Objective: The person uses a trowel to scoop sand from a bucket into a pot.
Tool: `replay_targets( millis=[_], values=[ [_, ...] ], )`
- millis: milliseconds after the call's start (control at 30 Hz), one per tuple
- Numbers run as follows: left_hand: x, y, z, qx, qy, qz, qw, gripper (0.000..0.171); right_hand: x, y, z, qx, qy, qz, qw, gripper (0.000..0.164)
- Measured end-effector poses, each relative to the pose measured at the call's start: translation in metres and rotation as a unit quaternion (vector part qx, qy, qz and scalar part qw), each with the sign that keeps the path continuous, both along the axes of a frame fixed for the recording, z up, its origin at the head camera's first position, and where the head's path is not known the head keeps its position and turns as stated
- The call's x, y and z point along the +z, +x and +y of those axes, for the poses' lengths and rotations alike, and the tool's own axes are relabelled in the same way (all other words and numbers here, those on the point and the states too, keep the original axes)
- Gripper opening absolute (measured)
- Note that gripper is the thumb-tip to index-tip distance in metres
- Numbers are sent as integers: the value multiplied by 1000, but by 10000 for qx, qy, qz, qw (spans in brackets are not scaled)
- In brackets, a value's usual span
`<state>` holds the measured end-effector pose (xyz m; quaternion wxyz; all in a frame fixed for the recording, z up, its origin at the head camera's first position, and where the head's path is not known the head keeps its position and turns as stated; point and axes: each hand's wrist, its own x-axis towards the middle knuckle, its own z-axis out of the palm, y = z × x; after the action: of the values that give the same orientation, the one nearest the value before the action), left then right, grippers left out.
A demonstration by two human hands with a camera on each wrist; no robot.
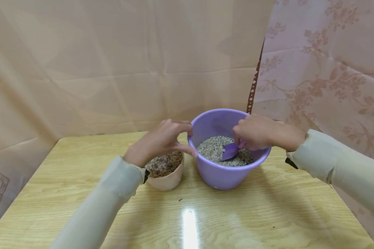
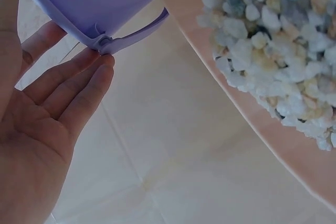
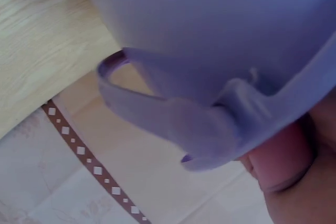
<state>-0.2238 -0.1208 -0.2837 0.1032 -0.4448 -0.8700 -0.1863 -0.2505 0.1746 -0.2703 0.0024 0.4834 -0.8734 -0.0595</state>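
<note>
A purple bucket point(image 1: 224, 178) stands on the table, partly filled with pale gravel point(image 1: 213, 147). My left hand point(image 1: 162, 140) holds its left rim, thumb and index finger spread along the edge; the left wrist view shows fingertips by the joint of the bucket's handle point(image 2: 139, 35). Inside the bucket, my right hand point(image 1: 255, 131) grips a purple scoop point(image 1: 230, 152) by the handle, with the blade tilted into the gravel. Left of the bucket, under my left wrist, is a peach pot point(image 1: 168, 181) containing brownish-looking gravel point(image 1: 166, 164), partly hidden by that hand.
The wooden table point(image 1: 81, 193) extends around both containers, with a few tiny dark specks point(image 1: 180, 199) on it. A beige curtain point(image 1: 127, 69) hangs behind, and a floral cloth point(image 1: 330, 69) hangs at the right.
</note>
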Motion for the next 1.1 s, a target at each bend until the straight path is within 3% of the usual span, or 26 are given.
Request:
replay_targets(
  millis=[200, 567, 1100],
  values=[
    [2, 1, -2, 45, -2, 67, 10000, 46, -5, -5, 2, 272, -231, -40, 9994, 23],
    [0, 4, -2, 8, 6, 151, 9999, 44, -12, -8, 3, 725, -580, 197, 9955, 23],
    [2, 6, -1, 8, 37, 58, 10000, 42, -18, -7, 3, 797, -713, 224, 9940, 15]
  ],
)
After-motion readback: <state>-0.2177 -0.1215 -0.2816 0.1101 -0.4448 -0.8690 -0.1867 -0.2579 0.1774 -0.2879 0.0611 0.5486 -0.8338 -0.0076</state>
